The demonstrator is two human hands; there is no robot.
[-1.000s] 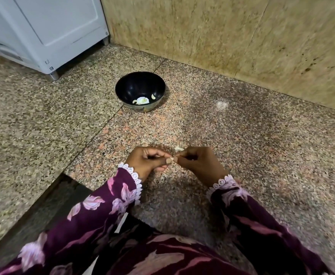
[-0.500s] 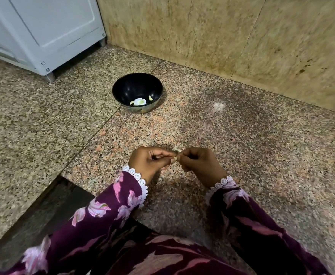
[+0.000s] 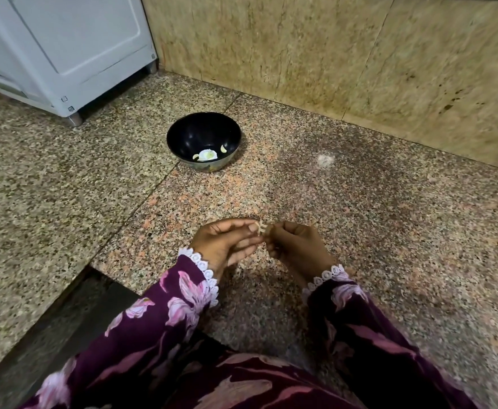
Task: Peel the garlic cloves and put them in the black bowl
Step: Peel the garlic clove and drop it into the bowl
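The black bowl (image 3: 202, 134) stands on the speckled granite floor ahead of me, a little left of centre, with two pale peeled garlic cloves (image 3: 223, 148) beside a white patch at its bottom. Nearer to me, my left hand (image 3: 227, 243) and my right hand (image 3: 296, 246) meet fingertip to fingertip just above the floor. Between them they pinch a small garlic clove (image 3: 261, 227) with pale papery skin curling off it. Most of the clove is hidden by my fingers.
A white appliance (image 3: 65, 48) on short feet stands at the back left. A beige stone wall (image 3: 330, 54) runs along the back. A whitish smudge (image 3: 324, 159) marks the floor right of the bowl. A dark step drops away at the lower left (image 3: 50, 335).
Both hands stay together on the clove. A curl of skin now sticks up between the fingertips. The camera has shifted slightly.
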